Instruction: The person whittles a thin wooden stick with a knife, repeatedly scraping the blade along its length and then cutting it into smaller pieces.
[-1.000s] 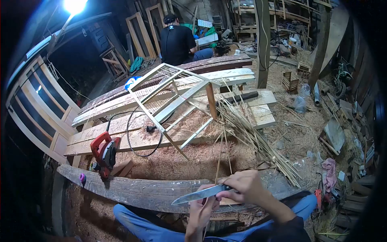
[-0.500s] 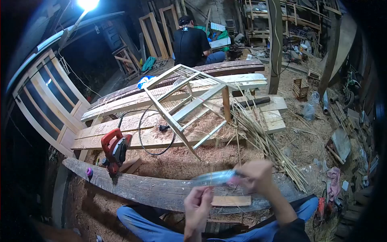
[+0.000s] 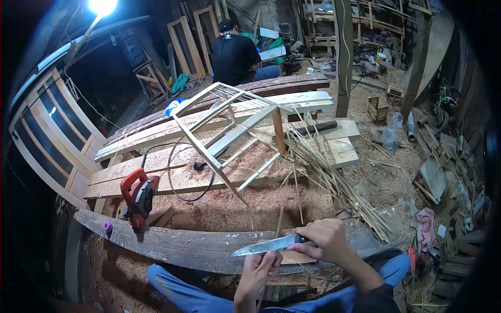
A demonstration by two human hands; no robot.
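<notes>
My right hand (image 3: 324, 240) is wrapped round the dark handle of a knife (image 3: 269, 245), whose blade points left above my left hand. A thin bamboo stick (image 3: 281, 219) rises from behind the blade; my left hand (image 3: 259, 264), its fingers pinched together, holds its lower part. Under my hands lie a weathered plank (image 3: 193, 252) and a short pale wood piece (image 3: 297, 257). Beyond them a slatted wooden frame (image 3: 215, 161) leans over the boards, with a bundle of thin sticks (image 3: 334, 180) to its right.
A red power planer (image 3: 136, 197) with a black cable stands at the left, near a purple object (image 3: 108, 228). Wood shavings cover the ground. Another person (image 3: 233, 55) sits at the back. A wooden post (image 3: 344, 62) rises right of centre.
The knife, blurred before, now shows sharply, its blade lower and farther left over my left hand. The whole view has shifted slightly, so the surroundings appear farther left.
</notes>
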